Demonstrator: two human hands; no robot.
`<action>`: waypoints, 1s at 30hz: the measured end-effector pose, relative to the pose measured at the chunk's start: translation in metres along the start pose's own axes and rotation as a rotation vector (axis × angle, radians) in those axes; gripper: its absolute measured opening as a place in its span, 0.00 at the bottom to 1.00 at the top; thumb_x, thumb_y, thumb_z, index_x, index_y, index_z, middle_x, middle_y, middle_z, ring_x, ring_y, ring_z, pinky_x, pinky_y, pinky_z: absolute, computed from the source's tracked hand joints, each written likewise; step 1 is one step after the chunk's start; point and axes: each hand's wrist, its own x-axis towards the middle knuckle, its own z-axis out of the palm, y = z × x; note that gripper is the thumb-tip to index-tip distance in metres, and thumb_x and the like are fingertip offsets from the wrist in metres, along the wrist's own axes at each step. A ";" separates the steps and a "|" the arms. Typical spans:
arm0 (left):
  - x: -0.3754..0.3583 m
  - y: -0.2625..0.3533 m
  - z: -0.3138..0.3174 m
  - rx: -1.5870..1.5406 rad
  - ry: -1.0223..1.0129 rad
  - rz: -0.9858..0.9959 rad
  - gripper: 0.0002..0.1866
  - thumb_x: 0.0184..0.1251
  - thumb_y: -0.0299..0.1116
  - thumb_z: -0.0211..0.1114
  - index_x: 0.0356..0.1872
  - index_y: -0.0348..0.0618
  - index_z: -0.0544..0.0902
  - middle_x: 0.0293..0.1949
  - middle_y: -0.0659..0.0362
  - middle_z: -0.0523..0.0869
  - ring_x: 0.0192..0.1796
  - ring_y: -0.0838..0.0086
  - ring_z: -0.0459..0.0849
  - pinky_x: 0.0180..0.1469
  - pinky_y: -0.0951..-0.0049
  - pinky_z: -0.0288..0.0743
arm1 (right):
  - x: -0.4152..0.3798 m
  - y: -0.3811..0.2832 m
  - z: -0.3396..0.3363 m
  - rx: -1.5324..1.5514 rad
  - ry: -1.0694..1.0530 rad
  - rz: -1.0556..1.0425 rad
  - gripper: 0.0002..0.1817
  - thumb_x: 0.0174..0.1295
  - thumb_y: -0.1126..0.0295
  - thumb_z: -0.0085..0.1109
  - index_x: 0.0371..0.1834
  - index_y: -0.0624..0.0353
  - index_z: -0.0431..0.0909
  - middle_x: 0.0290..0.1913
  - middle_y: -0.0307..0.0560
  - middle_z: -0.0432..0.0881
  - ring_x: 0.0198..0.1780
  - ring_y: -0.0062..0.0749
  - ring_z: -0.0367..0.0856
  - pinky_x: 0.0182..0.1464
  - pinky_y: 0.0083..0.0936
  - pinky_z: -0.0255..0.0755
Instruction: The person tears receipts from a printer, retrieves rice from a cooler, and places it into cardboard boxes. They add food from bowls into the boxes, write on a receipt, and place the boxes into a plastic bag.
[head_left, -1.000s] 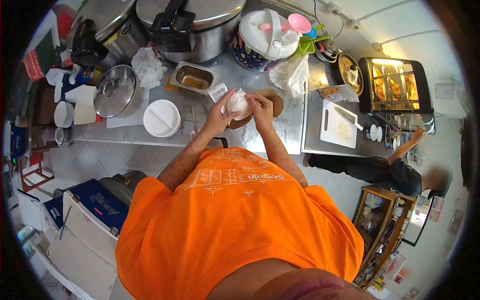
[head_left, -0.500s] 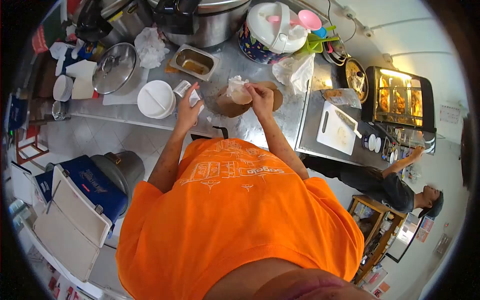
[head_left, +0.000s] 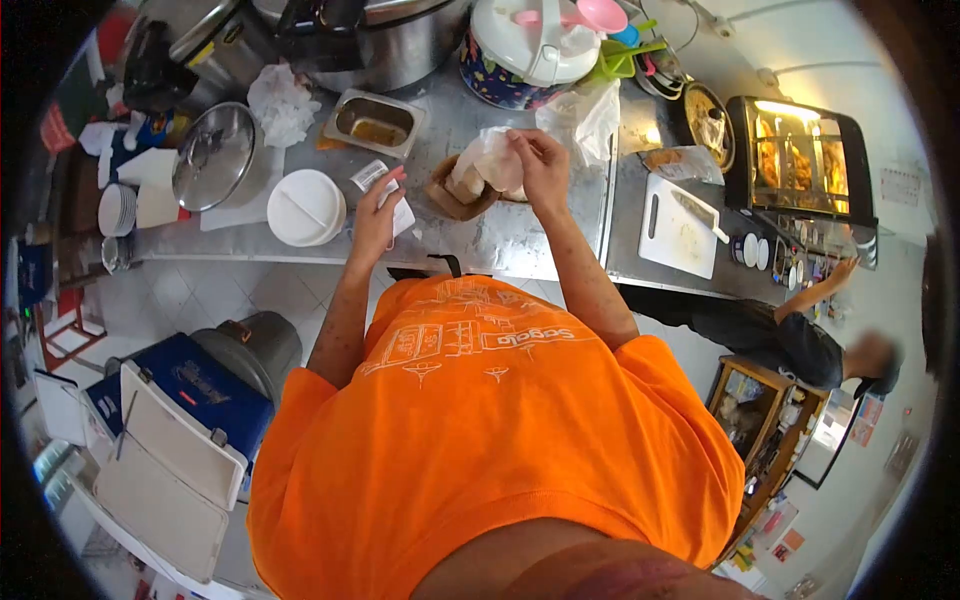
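My right hand (head_left: 543, 172) pinches a thin, translucent white sheet (head_left: 497, 150) above a brown paper food box (head_left: 447, 196). Pale, rounded pieces of food (head_left: 467, 186) show inside the box, partly under the sheet. My left hand (head_left: 374, 222) is left of the box, thumb and fingers around a flat white piece (head_left: 402, 219) whose kind I cannot make out. Just beyond those fingers lies a small labelled container (head_left: 370, 176). A round white tub (head_left: 306, 208) stands on the counter left of that hand.
A steel pan (head_left: 374, 124) with brown liquid, a glass lid (head_left: 216, 157) and a patterned rice cooker (head_left: 510, 80) are behind. To the right are a white cutting board (head_left: 678, 226) and a lit food warmer (head_left: 795, 165). A co-worker (head_left: 800, 335) reaches toward the right counter.
My right hand has lifted the white sheet slightly and spread it out, so the pale food in the brown box now shows. My left hand stays nearly still; the view has shifted a little.
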 end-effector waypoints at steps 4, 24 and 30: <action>0.010 0.012 0.002 -0.063 -0.046 -0.022 0.19 0.65 0.27 0.58 0.58 0.42 0.78 0.50 0.58 0.83 0.52 0.76 0.77 0.57 0.76 0.67 | 0.006 -0.002 -0.020 0.028 0.205 0.014 0.12 0.64 0.67 0.61 0.37 0.67 0.83 0.31 0.39 0.83 0.34 0.19 0.76 0.40 0.17 0.70; 0.005 0.016 0.042 0.235 0.161 -0.118 0.19 0.66 0.29 0.60 0.59 0.40 0.77 0.52 0.53 0.83 0.57 0.70 0.77 0.62 0.71 0.65 | 0.107 0.142 -0.145 -1.057 0.199 -0.204 0.26 0.57 0.46 0.62 0.56 0.44 0.75 0.70 0.59 0.58 0.73 0.66 0.46 0.65 0.71 0.43; -0.013 0.023 0.044 0.279 0.295 -0.064 0.17 0.67 0.30 0.61 0.57 0.45 0.78 0.49 0.56 0.84 0.55 0.72 0.78 0.58 0.72 0.69 | 0.137 0.219 -0.158 -1.216 0.053 -0.095 0.26 0.49 0.70 0.63 0.55 0.51 0.72 0.65 0.55 0.67 0.68 0.57 0.61 0.64 0.66 0.52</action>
